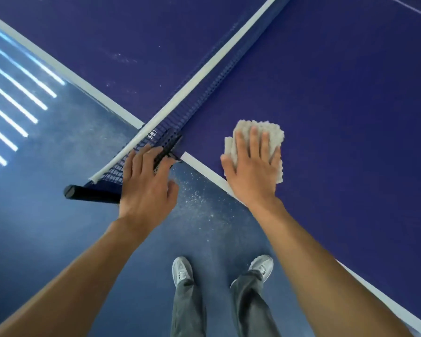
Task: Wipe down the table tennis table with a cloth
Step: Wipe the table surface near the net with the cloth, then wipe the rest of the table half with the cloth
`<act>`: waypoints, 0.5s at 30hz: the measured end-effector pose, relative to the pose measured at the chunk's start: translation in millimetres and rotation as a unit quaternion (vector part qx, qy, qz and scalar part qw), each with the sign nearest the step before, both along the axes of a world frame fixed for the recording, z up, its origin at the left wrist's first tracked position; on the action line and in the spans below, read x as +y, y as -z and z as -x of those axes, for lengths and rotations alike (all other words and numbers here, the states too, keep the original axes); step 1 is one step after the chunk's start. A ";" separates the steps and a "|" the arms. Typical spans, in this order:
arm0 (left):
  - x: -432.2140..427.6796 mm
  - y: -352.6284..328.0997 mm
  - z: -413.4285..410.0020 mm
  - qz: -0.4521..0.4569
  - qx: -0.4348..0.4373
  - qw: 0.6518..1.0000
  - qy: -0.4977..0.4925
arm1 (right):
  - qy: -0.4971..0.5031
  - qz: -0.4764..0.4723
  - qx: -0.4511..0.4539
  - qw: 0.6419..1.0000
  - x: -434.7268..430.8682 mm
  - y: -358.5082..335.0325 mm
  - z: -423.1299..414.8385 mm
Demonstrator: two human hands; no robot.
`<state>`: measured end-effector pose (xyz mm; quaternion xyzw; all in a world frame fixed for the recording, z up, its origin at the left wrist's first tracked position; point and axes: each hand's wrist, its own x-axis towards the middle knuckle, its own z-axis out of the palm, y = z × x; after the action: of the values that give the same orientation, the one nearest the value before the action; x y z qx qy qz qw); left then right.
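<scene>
Head view, looking down over the side edge of a dark blue table tennis table (338, 105), right where the net (192, 105) meets the edge. The right hand (253, 166) lies flat on a pale, nubbly cloth (275, 135), fingers straight and slightly spread, palm pressing it onto the table top. The cloth is folded into a small pad and sits on the near half of the table, just inside the white edge line (199, 165) and just beside the net's end. The heel of that hand reaches over the white line.

The left hand (146, 181) rests on the end of the net, its fingers stretched out over the mesh and the black clamp there, thumb held out to the side. The fingers look laid on rather than curled round anything. A black round post (90, 193) sticks out from under this hand, beyond the table edge.

Below is a blue floor (58, 227) with a scatter of white specks (197, 198) near the table edge and bright striped reflections (12, 98) on the left. The person's grey shoes (182, 271) and grey trousers (187, 310) show at the bottom.
</scene>
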<state>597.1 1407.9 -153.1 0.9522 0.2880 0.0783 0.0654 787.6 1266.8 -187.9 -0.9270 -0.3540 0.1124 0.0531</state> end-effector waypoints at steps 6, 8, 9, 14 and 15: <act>-20.3 -12.9 34.0 0.083 -0.050 0.995 0.018 | -0.214 -0.034 -0.035 0.976 51.4 -0.6 40.8; -31.1 -21.1 35.4 0.135 -0.073 0.988 -0.001 | -0.204 -0.063 -0.018 0.977 29.3 -6.6 50.2; -36.5 -26.0 35.0 0.166 -0.084 0.982 -0.019 | -0.193 -0.079 0.001 0.978 16.5 -10.7 54.1; -53.2 -63.9 31.4 0.446 -0.132 0.864 -0.193 | -0.035 -0.237 0.257 0.936 -32.7 -56.2 77.9; -56.1 -74.0 32.7 0.486 -0.151 0.836 -0.207 | 0.019 -0.254 0.299 0.920 -36.1 -70.9 84.2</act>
<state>564.4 1351.7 -79.1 0.6924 0.4660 0.0824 0.5446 703.4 1230.7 -117.0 -0.8122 -0.3203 0.2893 0.3925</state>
